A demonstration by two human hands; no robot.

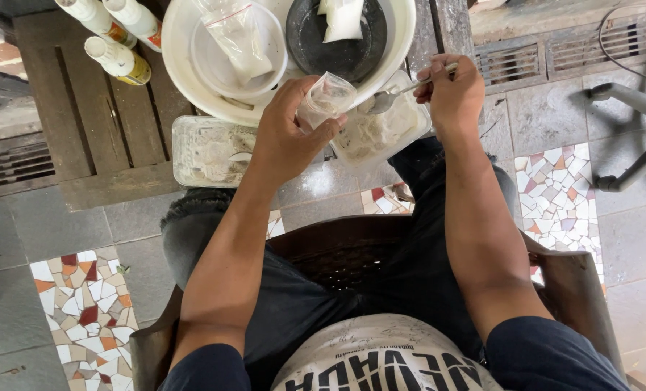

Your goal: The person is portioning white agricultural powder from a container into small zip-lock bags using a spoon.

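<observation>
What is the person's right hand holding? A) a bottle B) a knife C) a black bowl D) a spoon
D: the right hand has its fingers pinched on the handle of a metal spoon, whose bowl points toward the small clear bag that the left hand holds.

sitting pinched in the left hand (286, 137), a small clear plastic bag (326, 98), crumpled and whitish. lying in the white basin (185, 65), a clear zip bag (239, 36) with a red seal strip, and a white pouch (343, 18) resting in the dark bowl (315, 43). standing at top left on the wooden counter (98, 123), three white bottles (120, 61) wearing yellow and red labels.
</observation>
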